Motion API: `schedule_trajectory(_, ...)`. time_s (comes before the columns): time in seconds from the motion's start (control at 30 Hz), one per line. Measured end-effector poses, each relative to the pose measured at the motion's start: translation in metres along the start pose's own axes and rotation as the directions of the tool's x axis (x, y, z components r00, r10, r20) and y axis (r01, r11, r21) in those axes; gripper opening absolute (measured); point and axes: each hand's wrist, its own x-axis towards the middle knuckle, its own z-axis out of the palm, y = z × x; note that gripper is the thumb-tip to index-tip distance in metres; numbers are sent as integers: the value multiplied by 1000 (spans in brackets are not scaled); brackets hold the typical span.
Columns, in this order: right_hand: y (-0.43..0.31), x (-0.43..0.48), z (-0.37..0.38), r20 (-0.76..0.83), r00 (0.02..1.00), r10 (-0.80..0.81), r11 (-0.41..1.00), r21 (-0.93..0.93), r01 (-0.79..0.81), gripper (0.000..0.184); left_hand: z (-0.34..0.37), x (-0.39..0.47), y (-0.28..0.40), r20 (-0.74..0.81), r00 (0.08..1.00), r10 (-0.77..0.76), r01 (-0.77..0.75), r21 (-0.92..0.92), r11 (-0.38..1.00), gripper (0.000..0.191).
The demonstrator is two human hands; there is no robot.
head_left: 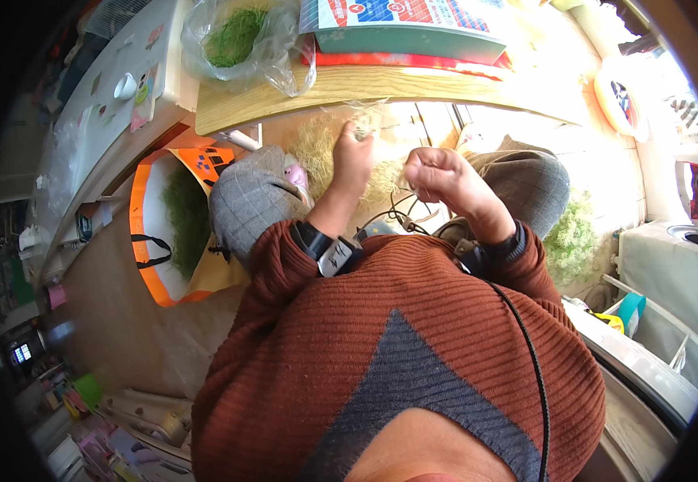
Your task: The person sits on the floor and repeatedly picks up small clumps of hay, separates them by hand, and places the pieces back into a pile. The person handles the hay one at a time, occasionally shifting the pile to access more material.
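My left hand [352, 159] is raised between my knees, its thumb and fingers closed on a small bunch of pale stringy strands [363, 126]. Something clear and thin, like plastic film, shows around the bunch. To its right, my right hand [445, 181] is curled into a loose fist. A faint strand seems to hang at its fingers, but what lies inside is hidden. Below both hands, a heap of pale yellow-green curly fibre [314, 147] spreads on the floor under the table edge.
A wooden table [252, 108] ahead bears a clear plastic bag [292, 57] of green strands and a teal box [409, 43]. Left of my knee stands an orange-edged bag [144, 271] holding dark green fibre [183, 217]. Light green fibre [572, 241] lies right. Dark cables [406, 220] run between my legs.
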Motion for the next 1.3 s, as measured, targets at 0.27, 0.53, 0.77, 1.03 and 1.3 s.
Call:
schedule_trajectory(0.27,-57,-20,-62,-396,798,-455,872,-18,489,13,-2,0,-5,85,996,-13,5,99,995,67)
schedule_trajectory(0.53,-123,20,-197,-783,337,-523,844,-422,330,58,3,-7,8,117,992,-49,41,66,997,78)
schedule_trajectory(0.77,-178,-54,-72,-368,596,-714,665,-623,412,25,0,4,-15,105,994,-20,15,51,999,59)
schedule_trajectory(1.03,-179,-131,111,669,551,-499,-152,-694,704,18,5,-4,-7,140,987,-84,75,73,995,68)
schedule_trajectory(1.3,-167,-133,113,675,511,-532,-170,-677,717,19,-2,-10,11,132,986,-106,83,167,982,73)
